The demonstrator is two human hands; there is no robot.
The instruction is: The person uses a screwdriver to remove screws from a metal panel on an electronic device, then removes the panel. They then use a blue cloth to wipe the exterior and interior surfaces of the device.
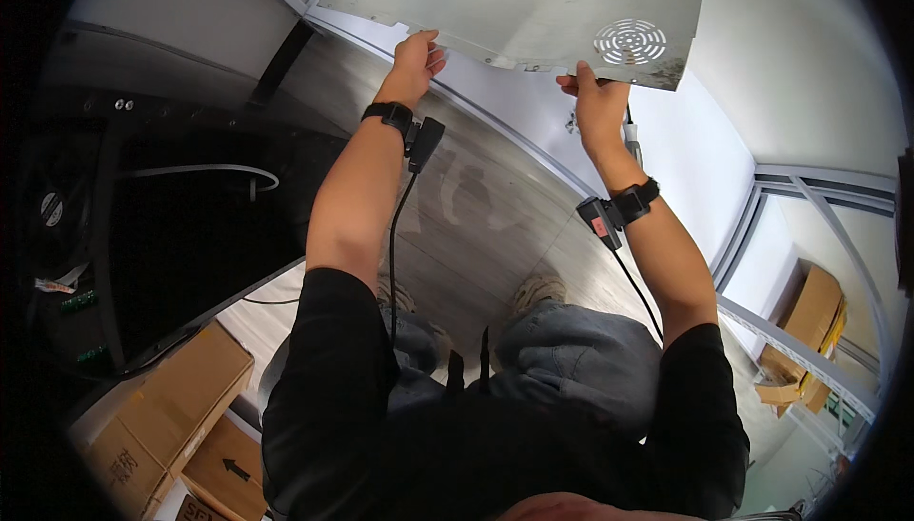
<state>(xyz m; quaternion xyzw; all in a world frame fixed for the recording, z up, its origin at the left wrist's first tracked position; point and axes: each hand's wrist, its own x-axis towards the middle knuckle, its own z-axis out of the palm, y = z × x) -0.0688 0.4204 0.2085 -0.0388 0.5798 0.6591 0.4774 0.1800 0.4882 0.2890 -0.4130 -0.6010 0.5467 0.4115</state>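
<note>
A thin grey sheet-metal panel (pixel 495 7) with a round slotted vent near its right end is held up in front of me. The far edge runs close to the top of the picture. My left hand (pixel 411 66) is closed at the panel's near edge, left of the middle, with its fingers curled there. At the right, below the vent, my right hand (pixel 600 111) pinches the same edge; its thumb shows and some fingers are hidden by the panel. Each wrist wears a black strap with a small cabled device.
To my left stands an open black metal housing (pixel 200 245) with a fan (pixel 55 209) and a pale cable inside. Cardboard boxes (pixel 176 407) lie at the lower left. A metal rack (pixel 809 359) with a torn carton (pixel 809 321) is at the right. Wood-look floor (pixel 466 207) lies below.
</note>
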